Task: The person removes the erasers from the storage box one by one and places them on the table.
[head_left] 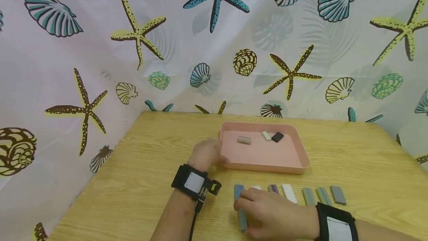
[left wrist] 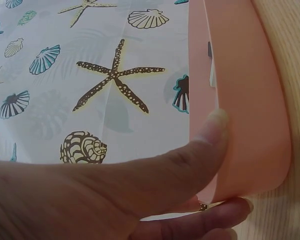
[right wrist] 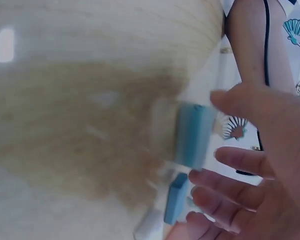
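Note:
My left hand (head_left: 208, 153) grips the near left corner of a shallow pink tray (head_left: 264, 167). In the left wrist view its thumb (left wrist: 210, 135) lies against the wall, with the other fingers under the corner. My right hand (head_left: 271, 211) is low over the table at the left end of a row of small bar-shaped blocks. A blue-green block (right wrist: 192, 135) lies beside its spread fingers, thumb near one end and a fingertip near the other. Beyond it is a blue block (right wrist: 176, 198). In the head view this hand partly covers the nearest blocks.
Inside the tray lie a grey-brown block (head_left: 244, 140), a small white block (head_left: 266, 135) and a black block (head_left: 277, 137). The row continues right with a white block (head_left: 289, 193), striped blocks and a dark grey block (head_left: 338, 195). A shell-patterned cloth (head_left: 214, 81) hangs behind the wooden table.

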`<state>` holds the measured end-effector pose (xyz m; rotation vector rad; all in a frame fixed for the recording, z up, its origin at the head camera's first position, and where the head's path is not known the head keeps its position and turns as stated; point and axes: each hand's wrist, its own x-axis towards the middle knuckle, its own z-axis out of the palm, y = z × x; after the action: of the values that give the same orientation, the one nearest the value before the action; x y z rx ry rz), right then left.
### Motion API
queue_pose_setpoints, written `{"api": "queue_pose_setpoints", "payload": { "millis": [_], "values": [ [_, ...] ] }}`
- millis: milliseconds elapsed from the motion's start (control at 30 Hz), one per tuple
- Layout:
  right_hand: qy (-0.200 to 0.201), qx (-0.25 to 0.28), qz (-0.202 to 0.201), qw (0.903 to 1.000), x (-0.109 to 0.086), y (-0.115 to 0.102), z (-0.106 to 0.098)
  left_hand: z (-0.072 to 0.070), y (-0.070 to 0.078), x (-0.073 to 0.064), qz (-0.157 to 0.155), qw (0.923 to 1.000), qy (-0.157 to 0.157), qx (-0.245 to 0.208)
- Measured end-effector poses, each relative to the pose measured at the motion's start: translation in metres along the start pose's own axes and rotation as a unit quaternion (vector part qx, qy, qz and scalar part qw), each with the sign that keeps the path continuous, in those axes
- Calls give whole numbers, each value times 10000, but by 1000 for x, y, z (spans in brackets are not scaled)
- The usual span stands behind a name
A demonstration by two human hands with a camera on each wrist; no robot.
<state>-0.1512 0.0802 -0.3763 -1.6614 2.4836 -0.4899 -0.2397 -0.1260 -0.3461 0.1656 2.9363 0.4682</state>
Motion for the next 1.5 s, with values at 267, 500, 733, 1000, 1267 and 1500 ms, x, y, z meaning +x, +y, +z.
{"api": "queue_pose_setpoints", "payload": {
  "millis": [267, 500, 733, 1000, 1267, 1500],
  "values": [
    [983, -316, 98, 9946, 14, 16, -32, -2, 0, -1, 72, 9999, 70, 127],
    [1792, -1207, 247, 9761, 31, 63, -51, -2, -2, 0, 70, 9999, 8, 128],
    [1413, -1316, 995, 9761, 42, 101, -56, 1, -3, 2, -22, 9999, -41, 104],
    [954, -1385, 1448, 9751, 59, 126, -63, 1, -3, 2, 62, 9999, 76, 97],
    [462, -1488, 1333, 9788, 71, 134, -62, -1, -2, 2, 55, 9999, 82, 107],
    [-235, -156, 1908, 9812, 70, 131, -58, 1, -2, 2, 45, 9999, 87, 103]
  ]
}}
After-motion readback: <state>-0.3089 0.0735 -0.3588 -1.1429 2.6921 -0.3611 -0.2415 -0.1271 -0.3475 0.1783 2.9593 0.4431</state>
